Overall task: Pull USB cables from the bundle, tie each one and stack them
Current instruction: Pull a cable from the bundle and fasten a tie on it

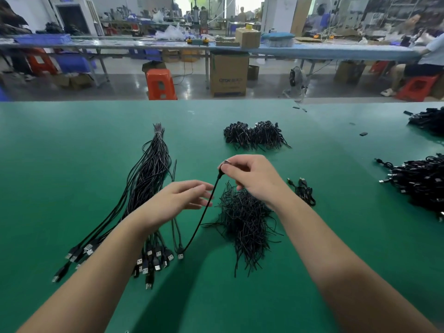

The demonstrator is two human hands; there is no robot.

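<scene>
A long bundle of black USB cables (149,179) lies on the green table (72,145), bound near its far end, plugs fanned out toward me. My right hand (249,176) pinches the plug end of one black cable (204,212), which hangs down in a curve to the table beside the bundle's plugs. My left hand (177,200) hovers with fingers spread and relaxed, just left of that cable, fingertips near it. A loose heap of black twist ties (242,219) lies under my right wrist. One tied cable (305,191) lies to the right of it.
A second clump of black ties (254,135) sits farther back. Heaps of tied cables lie at the right edge (418,183) and far right corner (427,118). Small black bits dot the far table. Beyond the table's edge are orange stools, boxes and seated people.
</scene>
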